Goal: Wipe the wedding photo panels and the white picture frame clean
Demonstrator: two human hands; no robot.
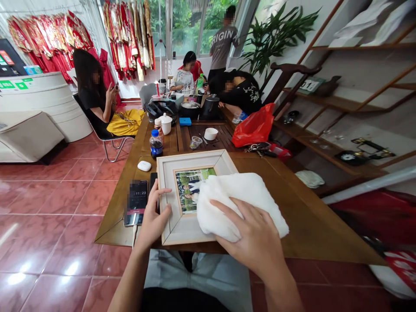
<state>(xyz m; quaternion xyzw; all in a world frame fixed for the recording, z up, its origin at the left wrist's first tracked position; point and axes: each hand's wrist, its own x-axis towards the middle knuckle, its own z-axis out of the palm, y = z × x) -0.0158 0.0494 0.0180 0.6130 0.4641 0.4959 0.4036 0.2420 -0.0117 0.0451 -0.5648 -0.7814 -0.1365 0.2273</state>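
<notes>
A white picture frame (182, 164) with a photo in it lies flat at the near end of the wooden table (312, 216). My left hand (154, 214) grips the frame's left edge, thumb on top. A white cloth (227, 195) lies spread over the frame's right half. My right hand (251, 236) rests flat on the cloth with its fingers spread, pressing it down.
A phone (137, 201) and a white earbud case (144, 165) lie left of the frame. Further along stand a bottle (156, 144), a white jar (166, 123), cups, a tea tray, a red bag (253, 128). Several people sit or stand at the far end. Shelves stand at right.
</notes>
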